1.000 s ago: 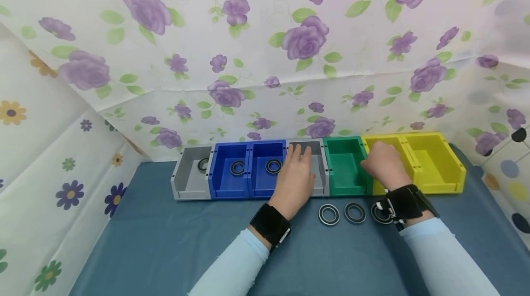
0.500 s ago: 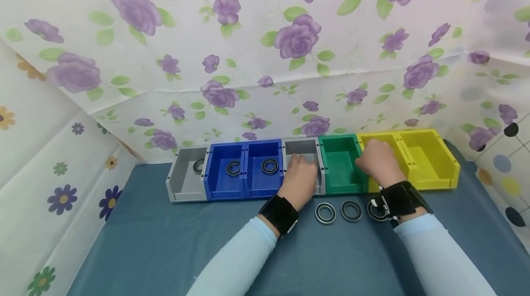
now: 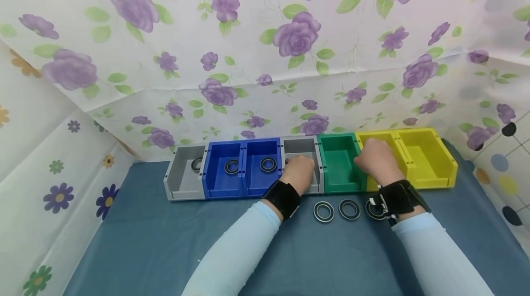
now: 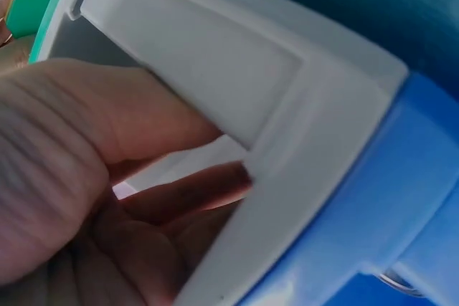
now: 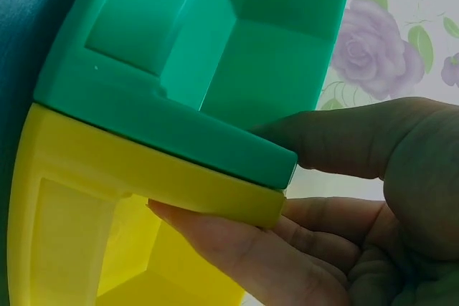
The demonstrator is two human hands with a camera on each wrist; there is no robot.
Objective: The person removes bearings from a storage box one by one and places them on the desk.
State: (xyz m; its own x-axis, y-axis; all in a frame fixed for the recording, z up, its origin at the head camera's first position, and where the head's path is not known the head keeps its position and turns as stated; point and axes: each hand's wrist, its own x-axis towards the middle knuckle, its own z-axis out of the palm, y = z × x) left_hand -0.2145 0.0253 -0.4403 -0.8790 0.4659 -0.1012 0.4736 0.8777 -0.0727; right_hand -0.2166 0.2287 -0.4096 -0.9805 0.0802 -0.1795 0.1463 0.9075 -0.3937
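Grey bin (image 3: 301, 146), between a blue bin (image 3: 261, 148) and the green bin (image 3: 339, 155), with your left grip (image 3: 299, 171) down inside.
Your thumb and fingers reach in behind its front wall (image 4: 190, 55), tips mostly hidden, so whether they hold anything you cannot tell; best to work them straight up and down, clear of the sides. Your right grip (image 3: 376, 160) pinches the adjoining walls of the green bin and a yellow bin (image 5: 68, 234), which should steady the row: keep it firm, without tugging. Mind the three ring-shaped bearings (image 3: 316, 211) on the desk (image 3: 165, 240) just in front, one partly under your right wrist strap (image 3: 399, 197); low wrists could brush them.
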